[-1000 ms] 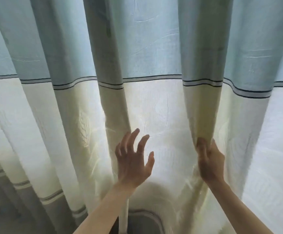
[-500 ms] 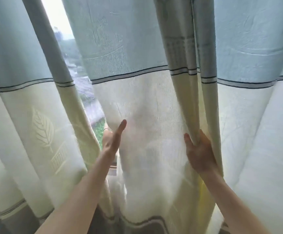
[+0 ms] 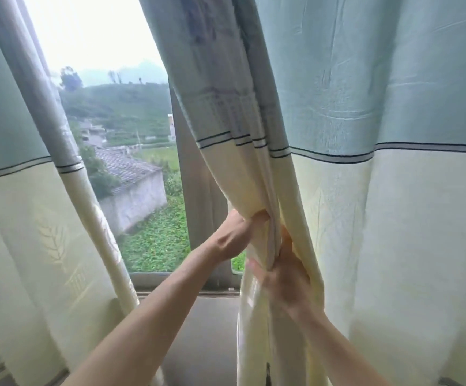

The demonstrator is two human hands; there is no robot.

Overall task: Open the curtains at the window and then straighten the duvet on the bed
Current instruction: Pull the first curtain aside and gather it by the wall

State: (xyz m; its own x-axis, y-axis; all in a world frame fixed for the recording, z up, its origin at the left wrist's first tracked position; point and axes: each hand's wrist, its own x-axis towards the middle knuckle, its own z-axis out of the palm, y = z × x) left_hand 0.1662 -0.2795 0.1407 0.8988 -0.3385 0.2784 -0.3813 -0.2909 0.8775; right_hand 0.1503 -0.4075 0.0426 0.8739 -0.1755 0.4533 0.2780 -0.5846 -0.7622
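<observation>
Both my hands on the right curtain [image 3: 365, 190], its edge bunched up beside the bare window [image 3: 131, 168].

My left hand [image 3: 237, 235] is clenched round the gathered cream folds, knuckles toward me, fingers wrapped over the front of the bunch. My right hand [image 3: 284, 277] sits just below and to the right of it, touching the same folds: thumb laid across the front, fingers running up into the pleats and partly hidden by cloth (the hand is blurred, but it reads as a grasp). The bunch hangs between my hands, above the grey sill [image 3: 198, 316]. The left curtain [image 3: 12, 204] hangs well apart on the far side of the glass, and through the gap shows a grey-roofed building [image 3: 134, 188] among green ground cover.
</observation>
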